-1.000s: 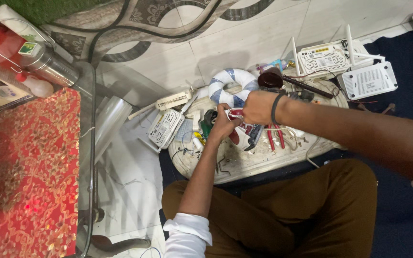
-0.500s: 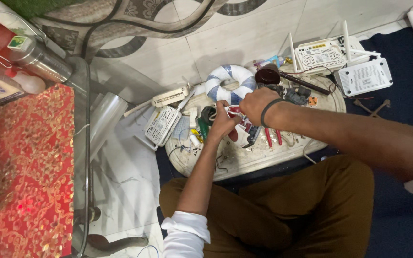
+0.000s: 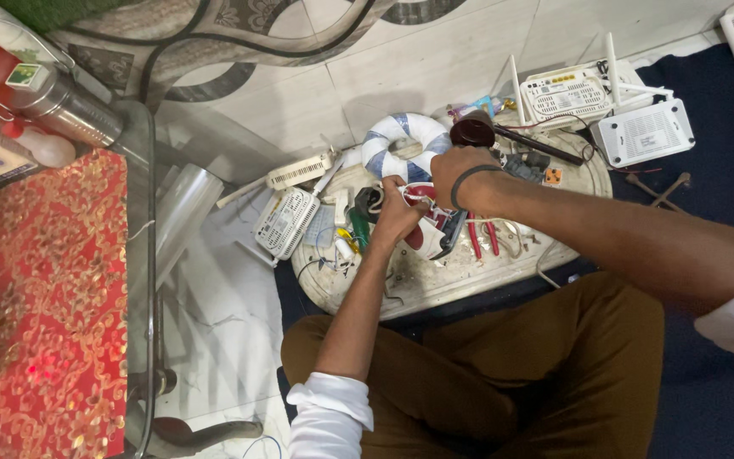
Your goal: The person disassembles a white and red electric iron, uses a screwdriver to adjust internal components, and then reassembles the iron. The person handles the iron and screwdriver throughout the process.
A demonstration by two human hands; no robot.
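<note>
Both hands work on a small red-and-white device (image 3: pixel 422 223) at the middle of a cluttered oval tray (image 3: pixel 469 276).

The left hand (image 3: pixel 397 214) is closed around the device's near side; the right hand (image 3: pixel 456 170), black band at the wrist, curls over its top. Red-handled pliers (image 3: pixel 479 238) lie just beside it. A blue-and-white striped ring (image 3: pixel 401 143) sits at the tray's far edge, white routers (image 3: pixel 605 106) beyond the far right end.
</note>
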